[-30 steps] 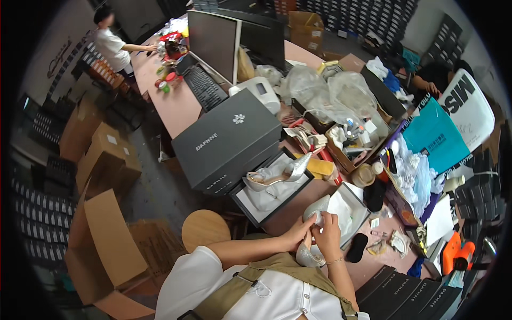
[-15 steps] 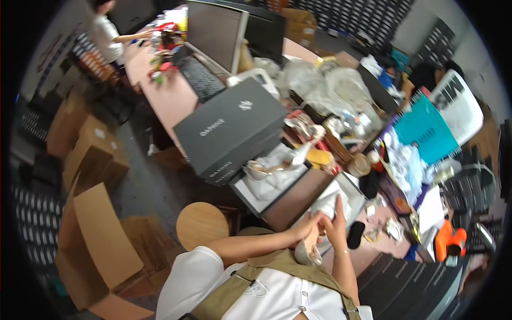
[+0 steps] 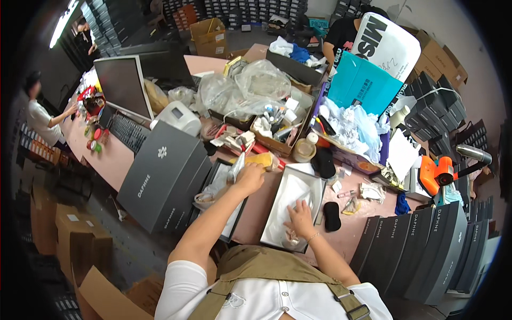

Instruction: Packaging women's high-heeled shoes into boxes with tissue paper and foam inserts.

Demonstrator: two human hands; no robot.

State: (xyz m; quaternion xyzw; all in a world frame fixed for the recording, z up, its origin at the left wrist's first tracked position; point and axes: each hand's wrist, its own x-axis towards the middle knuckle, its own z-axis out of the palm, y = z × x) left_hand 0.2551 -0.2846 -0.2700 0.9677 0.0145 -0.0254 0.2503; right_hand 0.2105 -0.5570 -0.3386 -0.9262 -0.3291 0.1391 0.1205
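Note:
My left hand (image 3: 249,178) reaches over the left shoe box (image 3: 230,223), its fingers curled beside a yellow sponge-like piece (image 3: 265,159); what they hold, if anything, is hidden. In that box lies a light strappy shoe (image 3: 205,199) with white wrapping. My right hand (image 3: 301,220) rests with fingers apart on the white tissue paper (image 3: 288,200) inside the right shoe box (image 3: 319,186). Just below that hand, a pale shoe (image 3: 292,238) lies in the box's near end, partly hidden by the hand.
A large dark grey shoe box (image 3: 154,173) stands at left. Behind are a keyboard (image 3: 128,132), a monitor (image 3: 124,85) and plastic bags (image 3: 261,80). Right are a black oval object (image 3: 332,216), an orange tool (image 3: 437,173) and stacked shoe boxes (image 3: 410,250). Another person (image 3: 45,114) works far left.
My hands were together on a pale shoe near my body. Now they are apart: the left has gone forward and left, the right into the right box. My view has swung rightward.

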